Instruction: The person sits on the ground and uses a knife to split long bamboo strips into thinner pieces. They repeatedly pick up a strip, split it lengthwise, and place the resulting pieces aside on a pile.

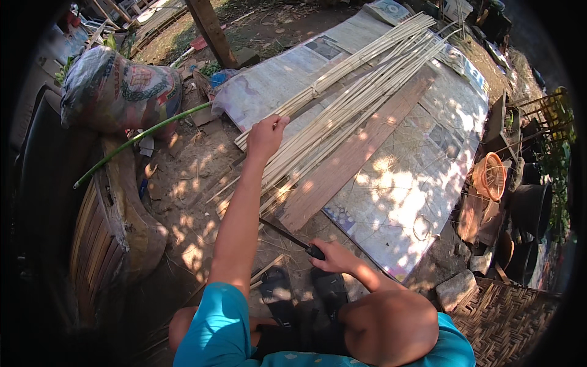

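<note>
Teal sleeve (214, 324) and bare knee (391, 327) nearest me. Right hand (335, 255) gripping knife (286, 234) by black handle (315, 251), blade pointing forward-left. Pale strips (324, 144) lying across sheet (391, 183) ahead. Left hand (265, 136) over strips' near ends, fingers curled; cannot tell if holding one. Best, I judge: handle strips singly, keeping blade clear of left forearm (237, 214) and sandals (278, 296).
</note>
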`<state>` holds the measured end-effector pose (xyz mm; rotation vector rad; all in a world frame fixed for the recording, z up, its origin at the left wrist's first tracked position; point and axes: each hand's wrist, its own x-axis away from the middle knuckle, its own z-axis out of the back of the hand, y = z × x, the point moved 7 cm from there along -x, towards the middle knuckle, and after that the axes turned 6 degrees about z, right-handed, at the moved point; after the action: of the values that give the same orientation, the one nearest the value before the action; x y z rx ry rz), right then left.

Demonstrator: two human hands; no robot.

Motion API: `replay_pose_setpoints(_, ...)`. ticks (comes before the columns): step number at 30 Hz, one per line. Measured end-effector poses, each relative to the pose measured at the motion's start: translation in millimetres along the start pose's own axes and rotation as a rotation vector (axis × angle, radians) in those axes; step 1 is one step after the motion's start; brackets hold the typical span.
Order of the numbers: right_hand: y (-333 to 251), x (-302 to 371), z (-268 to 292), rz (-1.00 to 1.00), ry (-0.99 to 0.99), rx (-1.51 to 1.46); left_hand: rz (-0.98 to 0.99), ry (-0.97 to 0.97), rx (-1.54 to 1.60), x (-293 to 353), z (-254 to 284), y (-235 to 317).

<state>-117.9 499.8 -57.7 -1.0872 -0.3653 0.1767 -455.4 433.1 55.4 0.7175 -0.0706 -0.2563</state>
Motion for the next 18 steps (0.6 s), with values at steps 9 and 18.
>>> replay_pose_setpoints(9, 32, 23, -78, -0.364, -0.074, -1.081, 0.358, -0.587, 0.117, 79, -223, -54)
replay_pose_setpoints(18, 59, 4, 47, -0.486, 0.346, -0.811, 0.126, -0.37, 0.005, 73, -274, 9)
